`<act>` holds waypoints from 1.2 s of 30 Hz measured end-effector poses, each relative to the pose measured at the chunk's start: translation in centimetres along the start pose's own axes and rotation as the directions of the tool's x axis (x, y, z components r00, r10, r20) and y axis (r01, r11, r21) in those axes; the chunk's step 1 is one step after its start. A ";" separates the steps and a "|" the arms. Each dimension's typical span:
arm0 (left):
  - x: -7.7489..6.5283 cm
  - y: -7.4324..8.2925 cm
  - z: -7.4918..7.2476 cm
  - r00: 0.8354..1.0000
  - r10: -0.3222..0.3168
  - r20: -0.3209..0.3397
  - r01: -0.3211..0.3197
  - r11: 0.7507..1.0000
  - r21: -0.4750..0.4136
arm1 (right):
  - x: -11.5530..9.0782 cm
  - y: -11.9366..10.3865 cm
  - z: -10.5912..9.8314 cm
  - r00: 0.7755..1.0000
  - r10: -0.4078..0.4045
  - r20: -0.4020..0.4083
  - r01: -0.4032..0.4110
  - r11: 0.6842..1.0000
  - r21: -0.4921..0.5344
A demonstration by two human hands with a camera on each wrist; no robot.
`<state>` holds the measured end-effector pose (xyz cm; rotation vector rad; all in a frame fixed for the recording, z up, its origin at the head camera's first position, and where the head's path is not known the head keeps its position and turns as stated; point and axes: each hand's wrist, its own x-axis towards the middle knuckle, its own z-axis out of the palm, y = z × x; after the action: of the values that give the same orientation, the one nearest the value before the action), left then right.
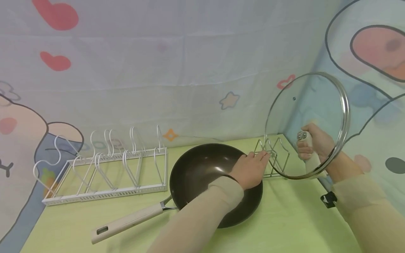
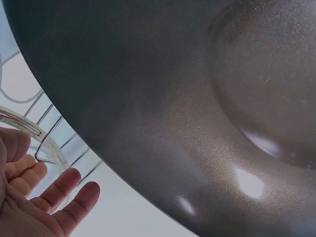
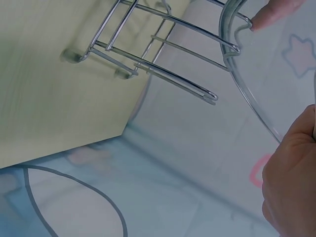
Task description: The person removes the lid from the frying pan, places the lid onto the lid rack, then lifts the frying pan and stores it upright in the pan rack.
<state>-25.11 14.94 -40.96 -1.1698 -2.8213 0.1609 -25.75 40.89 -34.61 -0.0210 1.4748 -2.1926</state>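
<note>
My right hand (image 1: 319,146) grips the pale handle (image 1: 309,151) of a clear glass lid (image 1: 305,116) with a metal rim. The lid stands nearly upright, its lower edge at a small wire rack (image 1: 286,160). My left hand (image 1: 251,168) reaches over the dark wok (image 1: 202,175), its fingers loosely bent beside the rack and the lid's rim. One left fingertip (image 3: 264,17) meets the rack's bent wire in the right wrist view. The left wrist view shows the outer fingers (image 2: 84,197) apart from the wok. My right hand's fingertips are cut off in the right wrist view.
A long white rack (image 1: 123,191) with several curved dividers stands to the left. The wok's pale handle (image 1: 126,223) points toward the front left. Printed cloth (image 1: 202,70) hangs behind the green tabletop (image 1: 284,218). A small black object (image 1: 329,199) lies near my right sleeve.
</note>
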 end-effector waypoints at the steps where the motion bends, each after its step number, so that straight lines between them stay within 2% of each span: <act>1: 0.0 0.0 0.0 1.000 -0.003 0.001 0.003 1.000 -0.003 | 0.1 -0.1 0.1 1.000 0.008 0.005 -0.007 1.000 -0.018; 3: 0.1 -0.1 0.1 1.000 -0.006 -0.002 0.006 1.000 -0.007 | 0.4 -0.2 0.4 0.999 0.026 0.022 -0.025 0.998 -0.050; 6: 0.2 -0.2 0.3 1.000 -0.009 -0.008 0.009 1.000 -0.004 | 0.8 -0.5 0.9 0.998 0.070 -0.007 -0.070 0.992 -0.106; 9: 0.3 -0.2 0.4 1.000 -0.007 -0.008 0.008 1.000 0.011 | 1.3 -0.7 1.6 0.987 0.111 -0.114 -0.128 0.981 -0.149; 12: 0.4 -0.2 0.4 1.000 -0.006 -0.005 0.006 1.000 0.019 | 1.6 -0.7 2.4 0.964 0.137 -0.229 -0.177 0.970 -0.167; 16: 0.4 -0.1 0.2 1.000 -0.005 -0.009 0.006 1.000 0.028 | 2.0 -0.6 2.9 0.943 0.150 -0.297 -0.213 0.958 -0.193; 22: 0.5 0.0 0.1 1.000 -0.006 -0.015 0.007 0.999 0.041 | 2.9 -0.2 3.4 0.935 0.173 -0.309 -0.250 0.941 -0.230; 28: 0.6 0.1 0.1 1.000 -0.004 -0.006 0.005 0.998 0.057 | 3.9 0.9 3.3 0.939 0.197 -0.283 -0.270 0.929 -0.251; 33: 0.6 0.1 0.2 1.000 -0.004 -0.002 0.004 0.998 0.056 | 4.5 1.9 3.0 0.938 0.153 -0.312 -0.249 0.922 -0.296; 36: 0.5 0.1 0.3 1.000 -0.001 -0.018 0.002 0.998 0.059 | 4.7 2.2 2.7 0.939 0.110 -0.325 -0.229 0.906 -0.356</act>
<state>-25.44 15.40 -41.25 -1.1507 -2.7814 0.2312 -28.23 35.95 -36.63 0.3089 1.9812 -1.7860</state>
